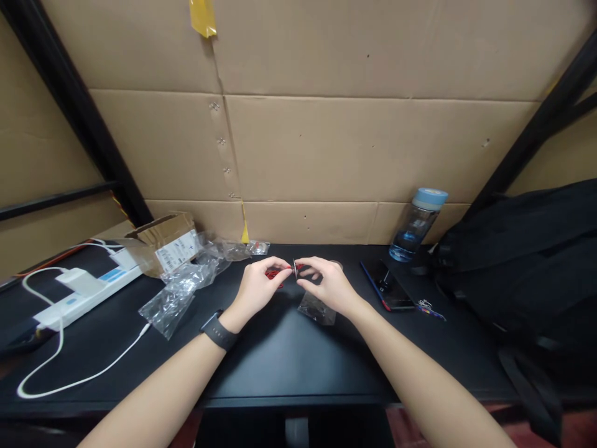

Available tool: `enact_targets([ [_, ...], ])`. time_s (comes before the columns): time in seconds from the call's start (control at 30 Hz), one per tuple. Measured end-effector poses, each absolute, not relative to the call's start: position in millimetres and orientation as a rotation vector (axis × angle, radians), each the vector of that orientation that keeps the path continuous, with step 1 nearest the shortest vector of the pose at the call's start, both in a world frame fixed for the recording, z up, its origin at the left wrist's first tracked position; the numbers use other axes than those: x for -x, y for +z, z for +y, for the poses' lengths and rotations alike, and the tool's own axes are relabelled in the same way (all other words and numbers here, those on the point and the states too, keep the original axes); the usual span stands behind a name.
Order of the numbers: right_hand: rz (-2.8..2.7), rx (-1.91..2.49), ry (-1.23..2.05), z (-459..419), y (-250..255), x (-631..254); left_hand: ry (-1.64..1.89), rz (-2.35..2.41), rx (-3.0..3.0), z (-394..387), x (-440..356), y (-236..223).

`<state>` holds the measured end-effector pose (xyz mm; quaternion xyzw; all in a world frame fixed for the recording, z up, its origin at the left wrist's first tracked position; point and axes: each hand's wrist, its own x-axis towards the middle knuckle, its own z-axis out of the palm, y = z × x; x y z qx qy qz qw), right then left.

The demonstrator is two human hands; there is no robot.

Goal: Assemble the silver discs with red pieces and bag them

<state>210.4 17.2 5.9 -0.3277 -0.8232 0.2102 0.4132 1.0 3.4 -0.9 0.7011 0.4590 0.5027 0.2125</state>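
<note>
My left hand, with a dark watch on its wrist, pinches a red cord whose strands hang under the fingers. Facing it, my right hand curls its thumb and fingers at a thin disc-like piece, seen almost edge-on between the two hands. Exactly what this piece is I cannot make out. Both hands hover just over the black table. Under the right hand lies a clear plastic bag, partly covered by it.
On the left are a white power strip with a white cable, an opened cardboard box and crumpled clear plastic bags. To the right lie a phone, a small keychain, a water bottle and a black backpack. Cardboard walls the back.
</note>
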Motion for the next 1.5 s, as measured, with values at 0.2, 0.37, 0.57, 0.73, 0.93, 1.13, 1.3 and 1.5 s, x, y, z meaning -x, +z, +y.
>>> enact_targets([
  [0.2, -2.075, 0.817, 0.501, 18, 5, -211, 1.425, 1.313, -1.961, 6, -1, -3],
  [0.37, -2.079, 0.807, 0.460, 19, 5, -212, 1.424, 1.263, -1.958, 8, -2, -5],
  [0.57, -2.109, 0.790, 0.441, 20, 6, -212, 1.419, 1.254, -1.985, 6, -2, -4],
  [0.73, -2.127, 0.803, 0.442, 20, 8, -213, 1.405, 1.240, -1.979, 7, -1, -4],
  [0.93, -2.136, 0.823, 0.443, 22, 8, -216, 1.396, 1.186, -1.840, 9, -3, -7],
  [1.13, -2.139, 0.818, 0.431, 22, 8, -216, 1.392, 1.124, -1.737, 10, -5, -8],
  [1.3, -2.157, 0.825, 0.403, 20, 8, -216, 1.376, 1.151, -1.728, 10, -4, -10],
  [1.5, -2.164, 0.845, 0.357, 19, 10, -216, 1.369, 1.114, -1.724, 10, -4, -11],
])
